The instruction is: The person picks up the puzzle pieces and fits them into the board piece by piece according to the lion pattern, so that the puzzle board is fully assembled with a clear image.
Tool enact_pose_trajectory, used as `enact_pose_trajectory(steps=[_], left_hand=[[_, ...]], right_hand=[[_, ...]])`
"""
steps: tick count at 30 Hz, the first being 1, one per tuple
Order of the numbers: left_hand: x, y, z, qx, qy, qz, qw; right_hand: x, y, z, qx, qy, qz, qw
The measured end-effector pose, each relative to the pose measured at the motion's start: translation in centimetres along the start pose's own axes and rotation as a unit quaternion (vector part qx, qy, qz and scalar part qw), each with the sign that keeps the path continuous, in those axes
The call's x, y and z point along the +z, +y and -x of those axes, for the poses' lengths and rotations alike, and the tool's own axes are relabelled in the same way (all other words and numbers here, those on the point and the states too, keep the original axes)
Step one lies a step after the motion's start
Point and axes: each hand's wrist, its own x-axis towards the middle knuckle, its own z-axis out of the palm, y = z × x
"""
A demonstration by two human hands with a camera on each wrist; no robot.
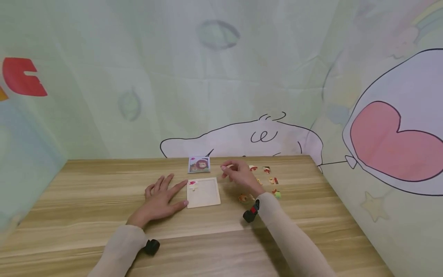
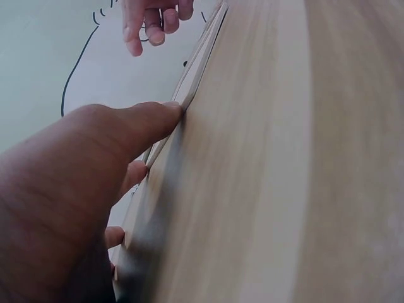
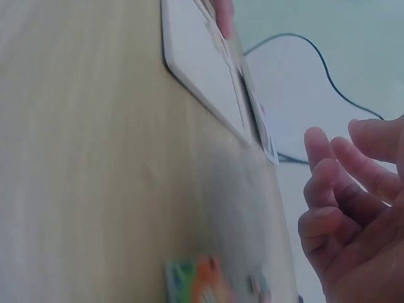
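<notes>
A pale wooden puzzle tray (image 1: 207, 196) lies flat on the table, with one red-and-white piece (image 1: 193, 185) set in its top left corner. My left hand (image 1: 162, 198) rests flat on the table with straight fingers, and its thumb (image 2: 145, 123) touches the tray's left edge (image 2: 196, 69). My right hand (image 1: 238, 175) hovers just right of the tray, its fingers (image 3: 341, 189) loosely curled with nothing seen between them. Several loose coloured pieces (image 1: 266, 169) lie scattered to its right, and one colourful piece (image 3: 196, 281) is near the wrist.
A small picture card (image 1: 199, 164) of a lion lies behind the tray. The wooden table (image 1: 86, 192) ends at a printed cloth wall (image 1: 263, 134) along the back and right. Bare tabletop spreads to the left and front.
</notes>
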Motion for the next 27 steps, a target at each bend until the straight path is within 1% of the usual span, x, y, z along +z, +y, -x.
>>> enact_pose_trajectory(steps=[6, 10, 13, 17, 23, 27], left_hand=[[0.0, -0.1, -0.1, -0.003, 0.001, -0.002, 1.0], [0.3, -0.3, -0.4, 0.006, 0.007, 0.004, 0.9999], [0.6, -0.7, -0.6, 0.009, 0.005, 0.007, 0.9999], [0.8, -1.1, -0.7, 0.004, 0.002, -0.002, 1.0], [0.6, -0.9, -0.5, 0.017, 0.011, 0.008, 0.9998], [0.6, -1.0, -0.3, 0.016, 0.008, 0.009, 0.9998]], right_hand=[[-1.7, 0.3, 0.2, 0.017, 0.011, 0.023, 1.0], [-2.7, 0.5, 0.5, 0.021, 0.009, 0.033, 0.999], [-3.4, 0.9, 0.5, 0.017, 0.009, 0.042, 0.999], [-4.2, 1.4, 0.4, 0.013, 0.007, 0.062, 0.998], [-5.5, 2.3, 0.4, -0.001, 0.001, 0.066, 0.998], [-6.2, 2.9, 0.5, -0.001, 0.002, 0.066, 0.998]])
